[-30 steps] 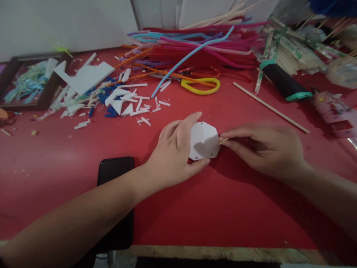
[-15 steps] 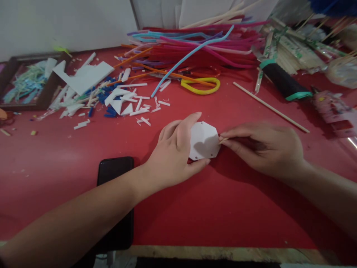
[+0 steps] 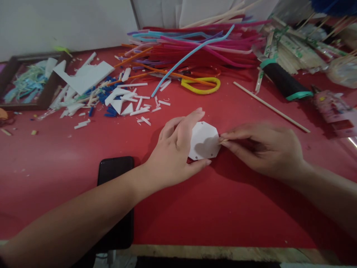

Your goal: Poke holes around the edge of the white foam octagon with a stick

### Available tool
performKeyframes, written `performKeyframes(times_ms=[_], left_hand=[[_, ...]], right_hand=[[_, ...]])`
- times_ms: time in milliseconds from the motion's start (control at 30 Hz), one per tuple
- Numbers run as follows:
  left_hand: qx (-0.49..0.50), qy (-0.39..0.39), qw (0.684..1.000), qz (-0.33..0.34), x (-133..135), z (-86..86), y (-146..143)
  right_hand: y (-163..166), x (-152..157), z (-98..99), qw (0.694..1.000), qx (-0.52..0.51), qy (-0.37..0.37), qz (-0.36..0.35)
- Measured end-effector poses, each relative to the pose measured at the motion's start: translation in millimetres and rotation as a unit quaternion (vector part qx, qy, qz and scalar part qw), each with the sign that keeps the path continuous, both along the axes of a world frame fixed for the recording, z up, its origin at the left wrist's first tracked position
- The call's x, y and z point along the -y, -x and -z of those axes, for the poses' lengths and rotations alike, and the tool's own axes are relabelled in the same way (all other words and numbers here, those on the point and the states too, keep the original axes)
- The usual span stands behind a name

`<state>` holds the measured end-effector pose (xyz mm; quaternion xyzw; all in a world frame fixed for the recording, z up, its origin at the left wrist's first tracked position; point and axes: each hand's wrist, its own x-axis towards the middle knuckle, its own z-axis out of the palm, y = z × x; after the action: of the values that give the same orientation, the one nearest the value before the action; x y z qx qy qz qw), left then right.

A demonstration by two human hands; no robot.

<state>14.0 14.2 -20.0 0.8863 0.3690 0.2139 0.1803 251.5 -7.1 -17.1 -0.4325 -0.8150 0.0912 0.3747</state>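
A small white many-sided foam or card piece (image 3: 205,137) with several dark holes near its edge lies low over the red table. My left hand (image 3: 174,152) grips it from the left, thumb along the near edge and fingers around the far side. At its right edge, my right hand (image 3: 264,149) pinches a short thin wooden stick (image 3: 223,140) between thumb and fingertips. The stick's tip meets the edge of the white piece; how far it goes in is hidden. A shadow of the right hand falls on the white piece.
A black phone (image 3: 115,208) lies under my left forearm. Beyond my hands are white scraps (image 3: 122,98), yellow-handled scissors (image 3: 200,85), pipe cleaners (image 3: 195,46), a loose wooden stick (image 3: 270,106) and a black-and-green-handled tool (image 3: 284,78). A brown tray (image 3: 46,95) stands far left.
Almost nothing differs. The left index finger has shifted slightly, and the stick shows a little less between the right fingertips.
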Motion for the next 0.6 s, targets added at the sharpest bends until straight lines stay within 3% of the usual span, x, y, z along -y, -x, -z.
performKeyframes(times_ms=[333, 600], left_hand=[[0.003, 0.058, 0.998, 0.0, -0.2, -9.1, -3.6], [-0.003, 0.075, 0.997, 0.0, -1.3, -10.2, -3.9]], right_hand=[[0.1, -1.4, 1.8, 0.999, 0.024, -0.039, 0.009], [1.6, 2.5, 3.8, 1.0, 0.019, -0.014, 0.004]])
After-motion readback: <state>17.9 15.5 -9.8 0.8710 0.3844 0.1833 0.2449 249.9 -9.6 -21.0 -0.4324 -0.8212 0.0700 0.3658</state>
